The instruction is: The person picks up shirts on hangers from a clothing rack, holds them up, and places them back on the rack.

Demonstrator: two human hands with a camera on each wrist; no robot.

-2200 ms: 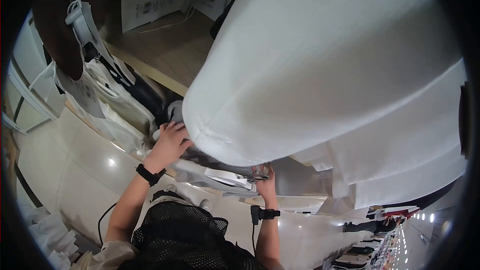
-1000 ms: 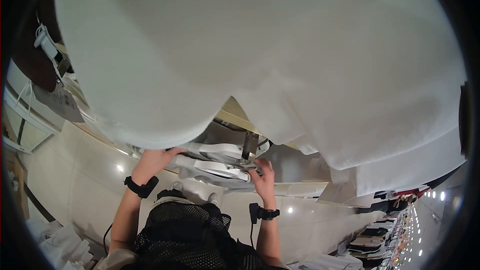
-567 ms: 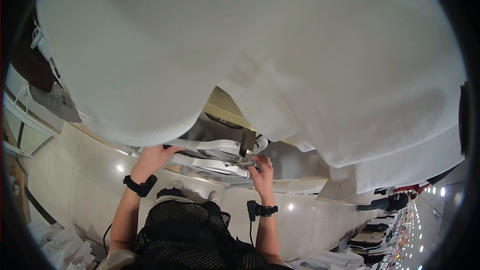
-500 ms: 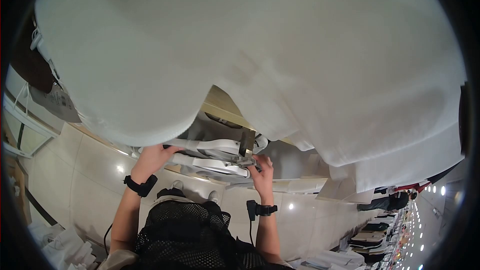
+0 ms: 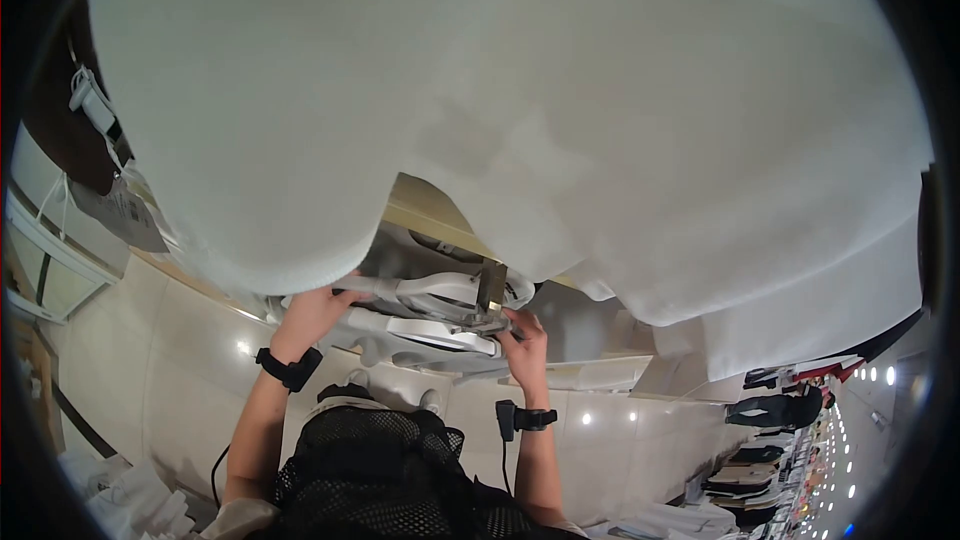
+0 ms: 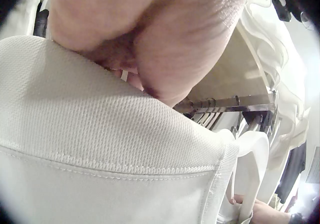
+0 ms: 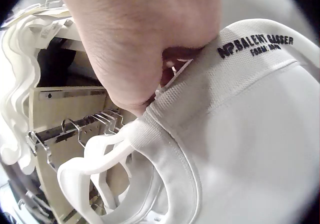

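In the head view a white shirt (image 5: 405, 352) hangs on a white hanger (image 5: 440, 335), below a large pale cloth that fills the top. My left hand (image 5: 315, 318) is at one shoulder of the shirt; in the left wrist view its fingers curl over the textured white fabric (image 6: 100, 108), fingertips mostly hidden. At the other shoulder, my right hand (image 5: 525, 342) pinches the fabric close to the neckline. Black lettering (image 7: 257, 44) runs along that shoulder in the right wrist view, beside the ribbed collar (image 7: 170, 154) and the hanger's white loop (image 7: 75, 176).
A metal rail (image 7: 82, 126) with several hooks runs along a pale wooden panel (image 7: 40, 114). More white garments (image 6: 272, 43) hang close by. A paper tag (image 5: 120, 210) dangles at the left. A person (image 5: 775, 408) stands far off at the right.
My left hand has come down from between the hanging garments to the shirt's shoulder. The large white cloth now covers more of the view toward the left. My right hand stays by the hanger.
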